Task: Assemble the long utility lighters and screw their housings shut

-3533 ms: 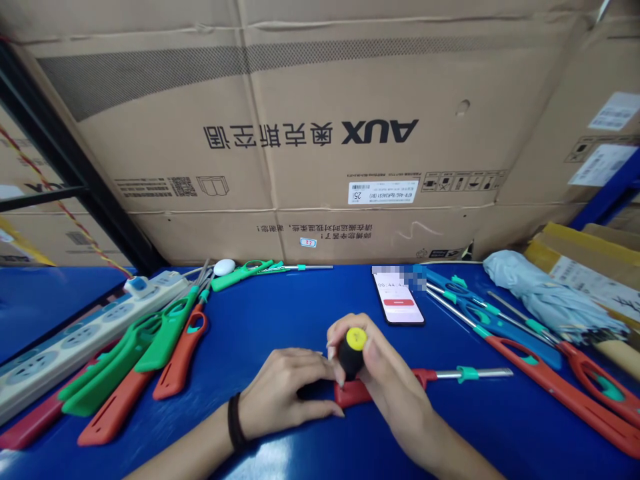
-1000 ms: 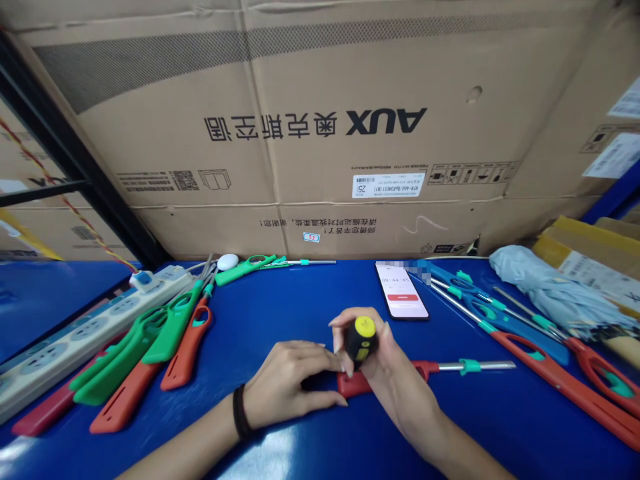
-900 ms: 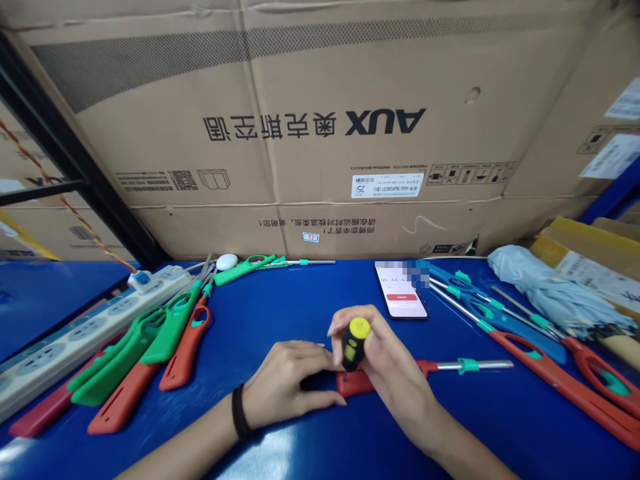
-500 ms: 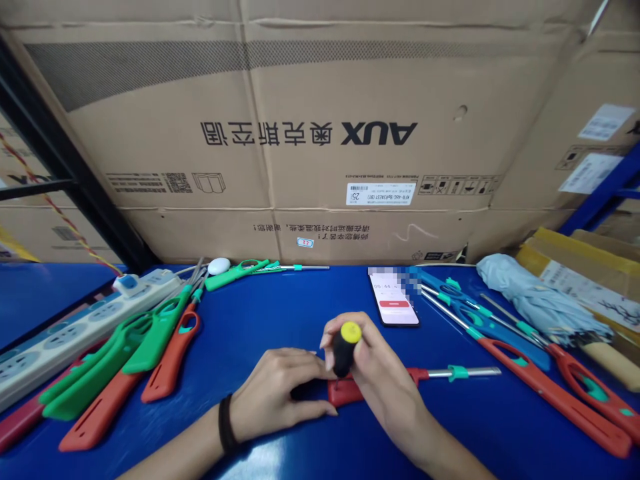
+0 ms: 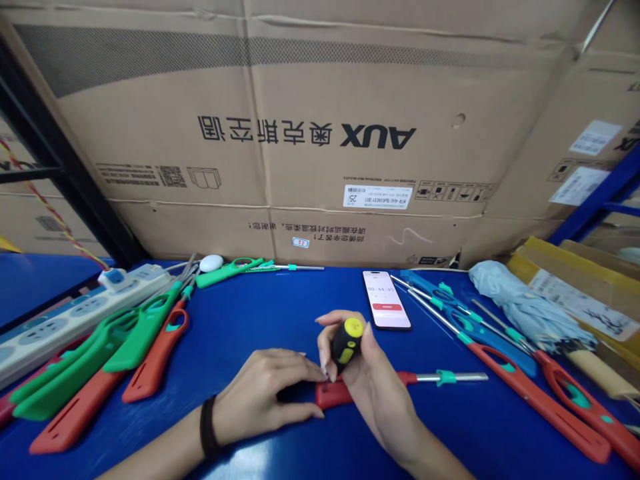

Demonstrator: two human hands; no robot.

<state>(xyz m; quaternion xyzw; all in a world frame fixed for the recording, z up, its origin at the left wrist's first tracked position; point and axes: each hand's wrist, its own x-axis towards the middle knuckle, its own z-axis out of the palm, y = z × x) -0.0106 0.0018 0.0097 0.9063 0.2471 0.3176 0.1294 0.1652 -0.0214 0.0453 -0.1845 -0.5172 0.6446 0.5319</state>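
A red lighter (image 5: pixel 334 395) with a metal tube and a green piece lies across the blue table, its handle end between my hands. My right hand (image 5: pixel 377 387) is closed round a black screwdriver with a yellow cap (image 5: pixel 349 339), held nearly upright over the handle's left end. My left hand (image 5: pixel 270 390), a dark band on its wrist, rests on the table with thumb and fingers apart, fingertips touching that same end. The screwdriver's tip is small and partly hidden by the fingers.
Green and red lighters (image 5: pixel 145 333) lie at the left beside a white power strip (image 5: pixel 55 327). A phone (image 5: pixel 386 300) lies behind my right hand. Red and blue lighters (image 5: pixel 545 400), a folded umbrella (image 5: pixel 525 303) and a yellow-taped box (image 5: pixel 585 287) are at the right. Cardboard (image 5: pixel 300 80) stands behind.
The whole view has shifted slightly. In my right hand the screwdriver has turned and tilted a little, showing a yellow mark on its side. My left hand stays at the red handle's end.
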